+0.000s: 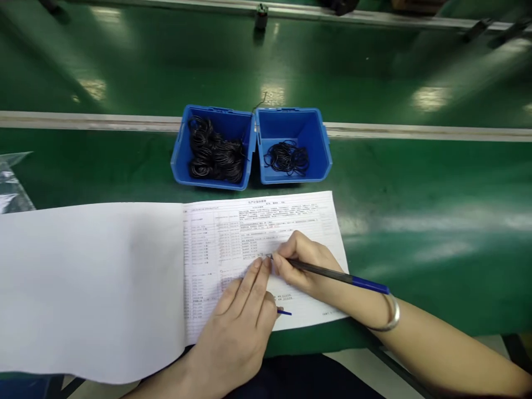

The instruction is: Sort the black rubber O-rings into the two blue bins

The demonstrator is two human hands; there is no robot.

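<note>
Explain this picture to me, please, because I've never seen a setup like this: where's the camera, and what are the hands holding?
There's no machine here, just a person's bare hands, seen by a camera on their head looking forward and down. On the green table lies an open booklet, blank on its left page and printed on its right. The right hand has a pen in its grip, tip at the printed page. The left hand rests on that page; a small blue-ended thing shows beside it, but I can't tell whether it's held. Beyond the booklet, two blue bins hold black coiled cord, more in the left one.
</note>
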